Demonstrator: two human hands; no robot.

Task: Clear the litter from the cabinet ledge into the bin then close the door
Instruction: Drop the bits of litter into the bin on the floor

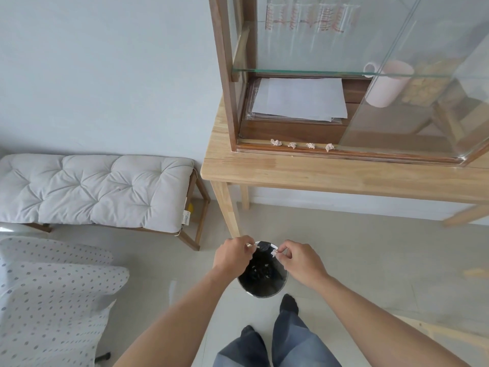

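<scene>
Both hands hover over the round black-lined bin (pixel 264 290) on the floor. My left hand (pixel 234 254) pinches a small pale litter scrap (pixel 249 245) above the bin's far-left rim. My right hand (pixel 297 258) pinches another crumpled scrap (pixel 274 252) over the opening. Several more crumpled scraps (pixel 292 145) lie in a row on the cabinet ledge (pixel 370 152). The glass sliding door (pixel 412 75) stands slid to the right, leaving the cabinet's left half uncovered.
The cabinet rests on a light wooden table (pixel 317 170); a table leg (pixel 229 210) stands just beyond the bin. Inside are white papers (pixel 299 99) and a pink mug (pixel 386 83). A cushioned bench (pixel 92 192) and dotted chair (pixel 53 287) occupy the left. My feet are below the bin.
</scene>
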